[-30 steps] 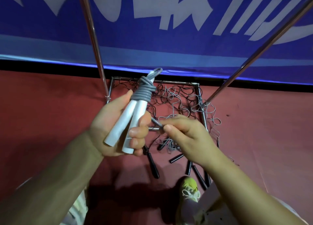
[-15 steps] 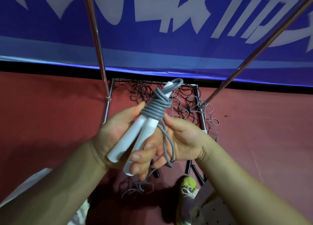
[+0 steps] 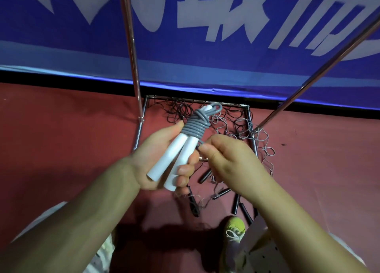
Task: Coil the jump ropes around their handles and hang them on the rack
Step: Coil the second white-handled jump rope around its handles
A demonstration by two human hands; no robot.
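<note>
At the left of the frame, a bare forearm runs up from the lower left corner to the left hand (image 3: 162, 159), near the middle of the picture. That hand is closed around two white handles (image 3: 174, 159) held side by side, tilted so their tops lean toward the upper right; the thumb lies along the left handle and the fingers curl round the right one from behind. A grey rope (image 3: 195, 126) is wound in tight turns around the upper ends of the handles, with a small loop poking out at the very top.

Just right of the handles, the right hand (image 3: 230, 161) pinches a short stretch of the grey rope between thumb and fingertips, right beside the lower turns of the coil.

Behind both hands, on the red floor (image 3: 61, 139), sits a metal rack (image 3: 251, 132), its poles rising toward the top of the frame. Tangled thin cords (image 3: 236, 120) lie inside its base, and several black handles (image 3: 193, 205) lie on the floor below the hands. A yellow-green shoe (image 3: 235, 229) shows at lower right. A blue banner (image 3: 205, 63) fills the top.
</note>
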